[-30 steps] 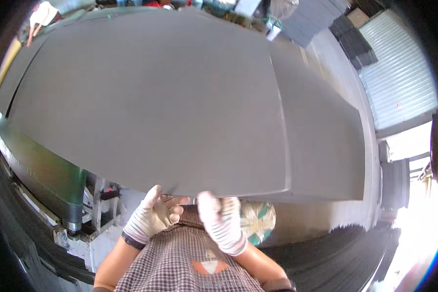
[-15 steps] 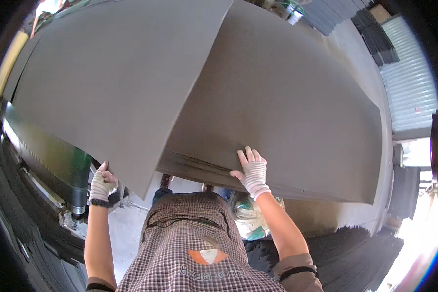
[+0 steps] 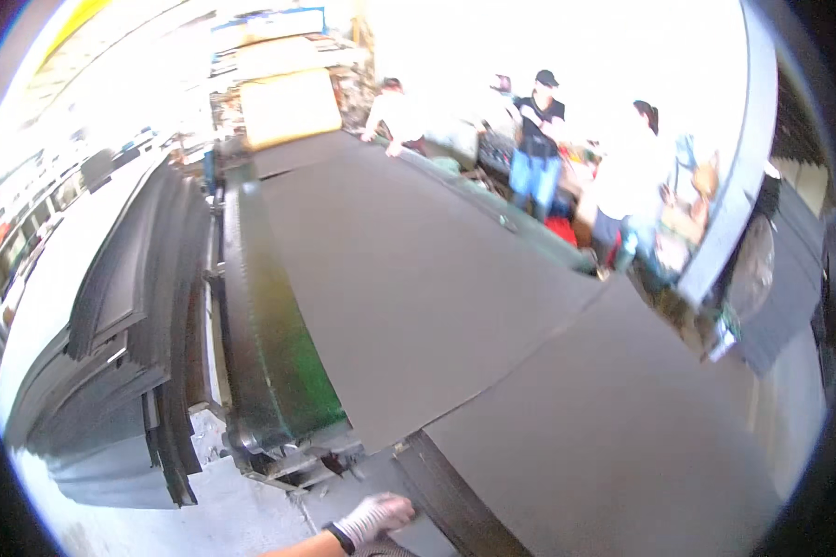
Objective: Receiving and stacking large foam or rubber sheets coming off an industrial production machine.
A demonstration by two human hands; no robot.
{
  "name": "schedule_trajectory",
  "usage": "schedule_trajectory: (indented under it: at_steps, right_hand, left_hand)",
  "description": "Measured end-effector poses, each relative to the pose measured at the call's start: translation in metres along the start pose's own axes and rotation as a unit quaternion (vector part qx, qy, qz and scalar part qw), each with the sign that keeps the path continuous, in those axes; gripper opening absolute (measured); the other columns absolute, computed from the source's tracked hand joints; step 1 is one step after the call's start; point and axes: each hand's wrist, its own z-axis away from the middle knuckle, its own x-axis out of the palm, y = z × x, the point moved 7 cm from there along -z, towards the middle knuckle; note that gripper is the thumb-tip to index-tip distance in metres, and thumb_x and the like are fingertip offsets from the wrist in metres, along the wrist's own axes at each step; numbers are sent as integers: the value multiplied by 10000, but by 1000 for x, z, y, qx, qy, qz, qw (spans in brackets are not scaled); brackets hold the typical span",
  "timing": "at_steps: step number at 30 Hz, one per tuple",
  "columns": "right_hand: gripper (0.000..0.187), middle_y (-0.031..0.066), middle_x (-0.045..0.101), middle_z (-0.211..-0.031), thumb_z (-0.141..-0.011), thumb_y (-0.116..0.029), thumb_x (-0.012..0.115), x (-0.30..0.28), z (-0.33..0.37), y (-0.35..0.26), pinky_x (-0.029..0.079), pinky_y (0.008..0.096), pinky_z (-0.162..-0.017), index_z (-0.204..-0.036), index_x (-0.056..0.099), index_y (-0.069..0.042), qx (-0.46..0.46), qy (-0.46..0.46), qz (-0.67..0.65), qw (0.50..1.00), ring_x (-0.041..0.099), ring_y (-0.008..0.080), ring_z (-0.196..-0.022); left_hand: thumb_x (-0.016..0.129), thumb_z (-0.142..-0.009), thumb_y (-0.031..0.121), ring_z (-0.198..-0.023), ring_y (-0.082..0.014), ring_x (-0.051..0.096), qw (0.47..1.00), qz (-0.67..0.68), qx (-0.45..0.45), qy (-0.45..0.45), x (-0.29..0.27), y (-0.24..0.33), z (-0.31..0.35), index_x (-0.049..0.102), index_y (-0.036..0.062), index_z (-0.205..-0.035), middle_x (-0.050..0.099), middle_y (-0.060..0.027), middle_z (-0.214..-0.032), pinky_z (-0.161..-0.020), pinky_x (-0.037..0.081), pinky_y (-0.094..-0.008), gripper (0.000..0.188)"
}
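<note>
My left hand (image 3: pixel 381 517), in a striped glove with a dark band at the wrist, is low in the view, its fingers curled in with nothing seen in them. It is beside the near edge of a stack of large dark grey sheets (image 3: pixel 604 427), apart from it. One wide grey sheet (image 3: pixel 427 278) lies along the green conveyor belt (image 3: pixel 293 357), and its near end meets the top of the stack. My right hand is out of view.
Left of the conveyor stands a pile of curved dark sheets (image 3: pixel 135 278). Beyond the belt are several people, one in a dark top (image 3: pixel 537 130); another leans by the far end of the sheet. A pale post (image 3: pixel 738 176) rises at right.
The view has swung up and left along the conveyor. My left hand has let go of the sheet's near edge. My right hand, earlier resting on the stack, has left the view.
</note>
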Motion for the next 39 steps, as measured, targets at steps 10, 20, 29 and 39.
schedule_trajectory:
  at_steps: [10,20,29,39]
  right_hand:
    - [194,183,678,-944,-794,-71,763,-81,59,68,534,400,-829,-948,702,29,225,207,-98,947,633,297,-876]
    - [429,131,612,-1247,-896,-340,639,-61,124,-36,467,472,-967,-1230,616,-72,193,179,-197,945,557,327,-1130]
    - [568,130,516,-1394,-931,-460,467,-63,161,18,376,552,-1054,-1382,493,-116,429,218,-636,603,454,367,-1275]
    - [613,21,613,-1283,-899,-584,606,175,165,52,466,463,-973,-1337,547,-159,559,174,-774,240,547,279,-1125]
  left_hand:
    - [765,-860,372,-1363,-302,419,901,-42,97,-422,272,47,50,130,-2,-1544,313,-224,-1545,-1126,365,-400,1006]
    - [614,-941,275,-765,-170,669,976,48,139,-162,219,133,28,656,56,-1092,700,-45,-926,-687,554,-309,269]
    - [705,-820,320,-954,-235,619,949,147,227,162,-78,243,9,692,44,-1013,666,-84,-1008,-765,503,-419,337]
    - [558,-966,337,-1170,-278,564,866,415,243,141,-158,111,5,556,42,-1288,608,-111,-1263,-1025,448,-404,436]
